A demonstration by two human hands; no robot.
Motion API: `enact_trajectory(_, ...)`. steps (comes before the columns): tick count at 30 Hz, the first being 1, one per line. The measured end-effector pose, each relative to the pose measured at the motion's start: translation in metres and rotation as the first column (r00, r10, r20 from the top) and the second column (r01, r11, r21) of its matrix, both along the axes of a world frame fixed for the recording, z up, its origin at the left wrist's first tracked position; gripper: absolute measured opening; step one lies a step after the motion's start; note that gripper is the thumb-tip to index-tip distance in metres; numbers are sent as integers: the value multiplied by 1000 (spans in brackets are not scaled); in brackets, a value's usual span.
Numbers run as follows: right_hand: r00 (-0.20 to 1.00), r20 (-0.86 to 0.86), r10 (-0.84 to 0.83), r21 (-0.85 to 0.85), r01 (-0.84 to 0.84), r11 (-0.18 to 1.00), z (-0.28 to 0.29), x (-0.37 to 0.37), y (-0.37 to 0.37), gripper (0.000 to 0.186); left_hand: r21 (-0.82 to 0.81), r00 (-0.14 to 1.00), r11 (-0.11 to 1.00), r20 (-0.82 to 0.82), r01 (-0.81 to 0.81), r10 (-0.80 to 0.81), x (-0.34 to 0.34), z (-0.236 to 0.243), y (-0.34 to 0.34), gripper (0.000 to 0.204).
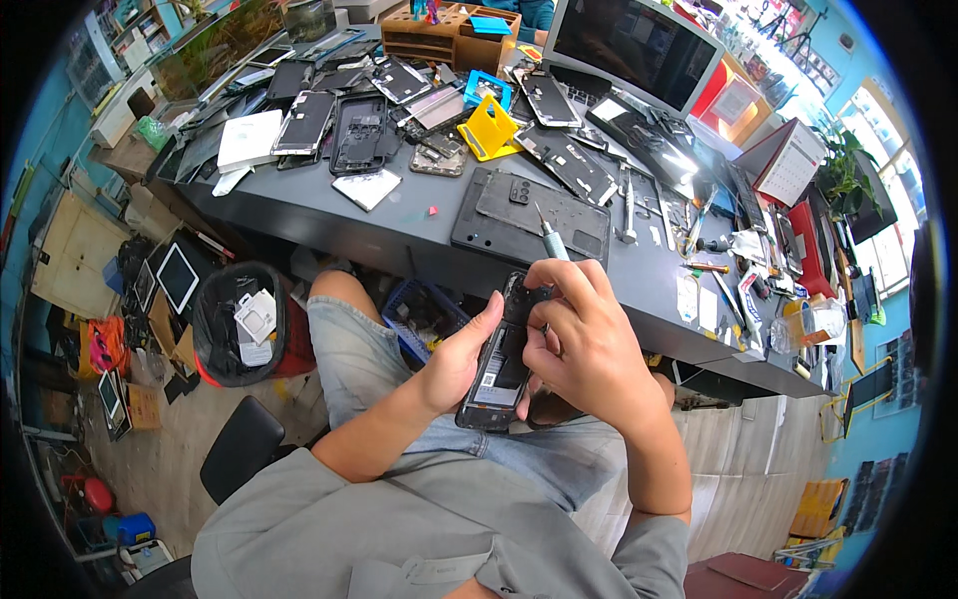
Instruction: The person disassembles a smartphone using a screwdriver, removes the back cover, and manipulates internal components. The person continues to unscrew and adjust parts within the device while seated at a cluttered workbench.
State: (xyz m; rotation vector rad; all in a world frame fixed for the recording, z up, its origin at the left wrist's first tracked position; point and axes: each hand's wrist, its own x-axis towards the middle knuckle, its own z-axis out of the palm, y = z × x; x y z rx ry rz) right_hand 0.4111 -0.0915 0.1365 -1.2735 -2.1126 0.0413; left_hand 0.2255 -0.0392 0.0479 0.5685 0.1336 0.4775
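Note:
My left hand [461,357] is closed along the left side of a smartphone [484,401] with its back off, holding it tilted above my lap. The phone's inside faces up, showing a dark battery with a white label. My right hand [589,334] bends over the phone's upper end, its fingers pinched at a small black piece [540,296]. Whether that piece is loose or joined to the phone, I cannot tell. A screwdriver [552,240] with a grey-green handle points away just beyond my right knuckles. Its handle end is hidden by the hand, so whether I grip it is unclear.
A black work mat [479,225] lies on the grey desk [399,235] ahead. Behind it are piled phone parts, a yellow phone stand [487,130] and a monitor [634,50]. Tools crowd the right side. A lined bin [244,329] stands left, a blue basket [407,334] under the desk.

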Motion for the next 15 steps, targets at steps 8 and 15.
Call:
enact_trajectory(8,967,251,43,9,-47,999,1,-1,-1,18,-33,998,999,-60,-5,3,-1,3,2,72)
enact_trajectory(15,965,236,112,21,-121,992,21,2,19,15,-79,998,997,-55,22,-27,-5,21,10,76)
